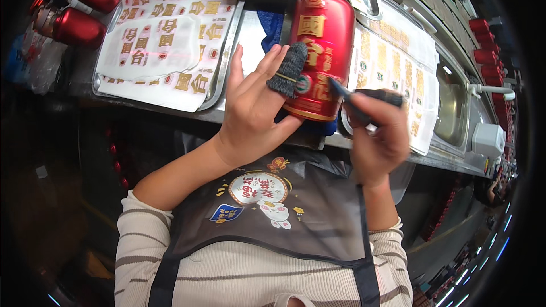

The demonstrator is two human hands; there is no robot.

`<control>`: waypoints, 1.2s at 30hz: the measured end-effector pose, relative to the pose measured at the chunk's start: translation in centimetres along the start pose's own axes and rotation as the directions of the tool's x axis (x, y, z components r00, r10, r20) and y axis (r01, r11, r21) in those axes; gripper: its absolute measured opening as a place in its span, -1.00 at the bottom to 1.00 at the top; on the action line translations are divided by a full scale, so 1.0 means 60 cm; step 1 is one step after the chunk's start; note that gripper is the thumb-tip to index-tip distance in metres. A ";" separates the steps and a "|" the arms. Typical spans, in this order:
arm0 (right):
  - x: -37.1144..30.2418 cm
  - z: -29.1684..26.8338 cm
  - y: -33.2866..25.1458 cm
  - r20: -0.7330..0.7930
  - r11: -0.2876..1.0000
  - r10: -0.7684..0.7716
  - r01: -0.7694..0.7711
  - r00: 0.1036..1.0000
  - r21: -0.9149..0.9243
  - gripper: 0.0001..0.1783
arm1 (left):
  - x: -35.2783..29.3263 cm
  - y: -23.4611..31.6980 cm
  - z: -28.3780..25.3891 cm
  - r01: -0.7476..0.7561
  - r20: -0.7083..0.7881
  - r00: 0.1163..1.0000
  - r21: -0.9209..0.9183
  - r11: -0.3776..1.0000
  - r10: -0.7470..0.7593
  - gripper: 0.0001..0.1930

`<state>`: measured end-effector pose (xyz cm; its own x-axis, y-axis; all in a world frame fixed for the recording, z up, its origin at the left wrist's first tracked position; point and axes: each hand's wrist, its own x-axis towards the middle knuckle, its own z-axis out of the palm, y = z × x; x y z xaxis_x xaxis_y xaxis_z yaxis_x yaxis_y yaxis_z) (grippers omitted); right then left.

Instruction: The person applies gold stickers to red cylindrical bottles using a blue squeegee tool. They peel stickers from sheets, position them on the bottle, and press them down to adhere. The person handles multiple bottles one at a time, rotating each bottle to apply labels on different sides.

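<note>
Two hands work at one red bottle point(325, 25), top middle of the frame.
The left hand point(253, 108) is spread wide, with no grip, and its finger in a gray knit cover point(289, 69) rests on the bottle's front. The right hand point(381, 139) is curled around a dark tool point(378, 96), its tip by the bottle's lower right side. Label sheets point(165, 8) lie on a metal tray point(217, 92), upper left.
</note>
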<state>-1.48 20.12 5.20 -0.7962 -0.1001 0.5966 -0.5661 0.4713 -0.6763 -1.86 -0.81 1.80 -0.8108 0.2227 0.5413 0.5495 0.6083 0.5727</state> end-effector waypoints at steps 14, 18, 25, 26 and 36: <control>-0.004 0.003 -0.003 0.046 1.000 0.004 -0.004 0.999 0.009 -0.54 | 0.008 -0.004 0.006 -0.029 0.049 0.998 -0.018 0.999 0.030 -0.43; -0.007 -0.017 -0.014 0.068 0.998 -0.070 0.070 0.995 -0.004 -0.56 | 0.029 0.005 -0.015 -0.091 0.108 0.990 0.021 0.996 0.088 -0.43; -0.009 -0.012 -0.017 0.058 0.996 0.040 -0.044 0.998 0.083 -0.55 | 0.034 0.005 -0.010 -0.123 0.066 0.990 0.005 0.992 0.122 -0.48; -0.010 -0.007 -0.002 -0.074 0.996 0.086 -0.087 0.994 -0.002 -0.54 | 0.041 0.006 -0.010 -0.154 0.075 0.985 0.005 0.988 0.153 -0.48; -0.008 -0.002 -0.018 0.093 0.941 -0.333 0.337 0.938 -0.025 -0.66 | 0.053 0.010 0.003 -0.143 0.264 0.954 -0.020 0.989 0.143 -0.17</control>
<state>-0.48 19.76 5.70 -0.5781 -0.3322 0.7453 -0.7957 0.4319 -0.4246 -4.12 0.40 3.76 -0.7478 0.5006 0.4361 0.6638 0.5551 0.5012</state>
